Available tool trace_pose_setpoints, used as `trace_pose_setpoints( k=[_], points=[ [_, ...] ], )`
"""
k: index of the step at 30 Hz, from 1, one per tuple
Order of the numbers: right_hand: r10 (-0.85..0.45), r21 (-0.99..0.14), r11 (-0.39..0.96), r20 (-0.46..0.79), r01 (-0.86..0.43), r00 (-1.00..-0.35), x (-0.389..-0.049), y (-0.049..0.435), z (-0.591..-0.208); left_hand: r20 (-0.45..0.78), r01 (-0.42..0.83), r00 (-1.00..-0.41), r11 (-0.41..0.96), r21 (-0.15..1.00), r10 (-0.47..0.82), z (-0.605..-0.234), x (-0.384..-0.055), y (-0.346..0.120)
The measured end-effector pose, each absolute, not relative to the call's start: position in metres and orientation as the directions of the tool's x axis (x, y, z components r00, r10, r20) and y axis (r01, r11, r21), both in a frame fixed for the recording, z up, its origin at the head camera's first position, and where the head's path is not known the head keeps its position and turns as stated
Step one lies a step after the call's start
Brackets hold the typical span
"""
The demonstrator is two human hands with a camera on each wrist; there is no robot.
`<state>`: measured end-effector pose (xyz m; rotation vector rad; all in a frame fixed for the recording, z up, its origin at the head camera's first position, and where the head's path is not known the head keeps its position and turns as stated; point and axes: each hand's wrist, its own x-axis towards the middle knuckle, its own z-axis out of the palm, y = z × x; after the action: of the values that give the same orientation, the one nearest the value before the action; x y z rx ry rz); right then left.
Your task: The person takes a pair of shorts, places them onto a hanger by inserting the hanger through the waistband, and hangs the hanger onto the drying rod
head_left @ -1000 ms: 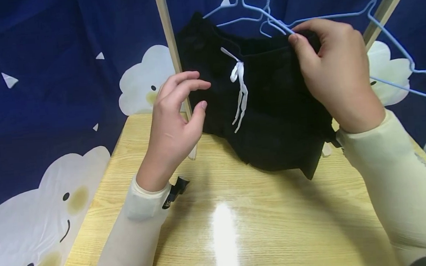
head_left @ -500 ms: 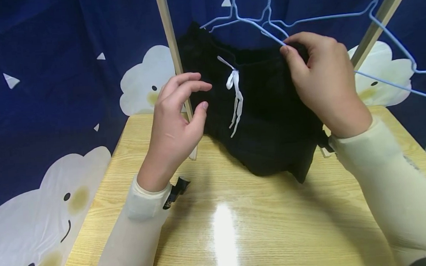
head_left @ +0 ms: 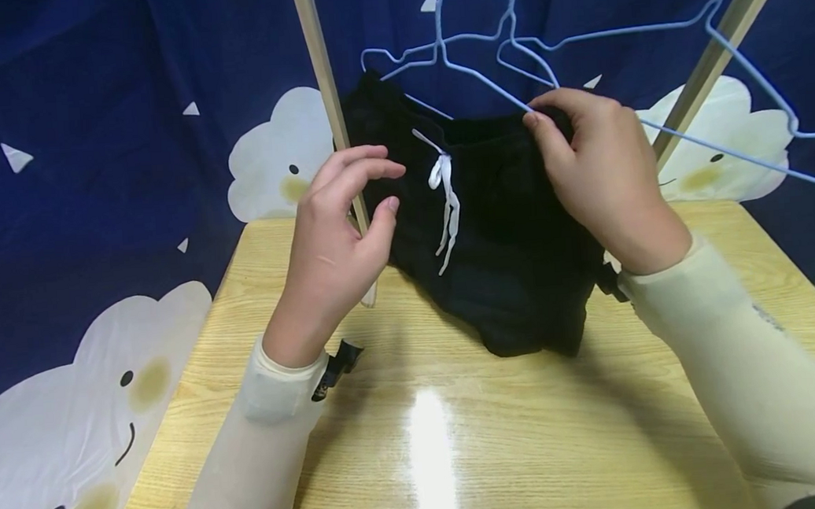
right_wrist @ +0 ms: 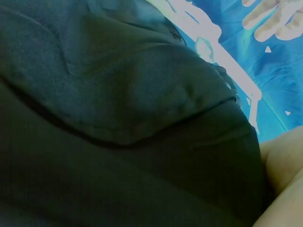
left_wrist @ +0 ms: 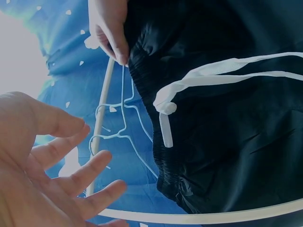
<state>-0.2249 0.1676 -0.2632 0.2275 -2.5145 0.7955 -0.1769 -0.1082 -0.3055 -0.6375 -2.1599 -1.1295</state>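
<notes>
A pair of black shorts [head_left: 513, 239] with an elastic waistband and a tied white drawstring [head_left: 445, 185] hangs over the table on a light-blue wire hanger [head_left: 484, 79]. At the waistband's right corner my right hand [head_left: 604, 181] pinches the cloth and the hanger's arm between thumb and fingers. The hanger's left end meets the waistband's far left corner. My left hand [head_left: 339, 239] is held up left of the shorts, fingers loosely bent, holding nothing. Dark cloth of the shorts [right_wrist: 132, 104] fills most of the right wrist view, so the pinching fingertips are hidden there.
More blue hangers [head_left: 647, 30] hang behind and to the right. Wooden posts stand left [head_left: 323, 63] and right [head_left: 733, 42] of the shorts. Underneath is a wooden table [head_left: 534, 435]; a dark blue cloth with clouds [head_left: 88, 151] forms the backdrop.
My right hand has moved left and down, carrying the shorts' right corner and tilting the hanger with it. The shorts sit lower. My left hand has barely moved.
</notes>
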Motion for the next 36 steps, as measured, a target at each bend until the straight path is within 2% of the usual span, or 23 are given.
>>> trace_pose_setpoints(
  k=[14, 23, 30, 36],
  points=[
    [0.006, -0.502, 0.81, 0.526, -0.305, -0.851, -0.222, 0.17, -0.267, 0.693, 0.647, -0.707, 0.524, 0.553, 0.141, -0.308, -0.178, -0.107],
    [0.042, -0.511, 0.81, 0.54, -0.288, -0.84, -0.215, 0.172, -0.245, 0.692, 0.648, -0.707, 0.524, 0.553, 0.143, -0.308, -0.178, -0.107],
    [0.056, -0.512, 0.806, 0.567, -0.298, -0.822, -0.223, 0.172, -0.231, 0.698, 0.653, -0.701, 0.522, 0.548, 0.145, -0.308, -0.179, -0.107],
    [0.05, -0.517, 0.811, 0.526, -0.272, -0.849, -0.228, 0.164, -0.219, 0.693, 0.648, -0.707, 0.525, 0.552, 0.145, -0.308, -0.179, -0.107]
  ],
)
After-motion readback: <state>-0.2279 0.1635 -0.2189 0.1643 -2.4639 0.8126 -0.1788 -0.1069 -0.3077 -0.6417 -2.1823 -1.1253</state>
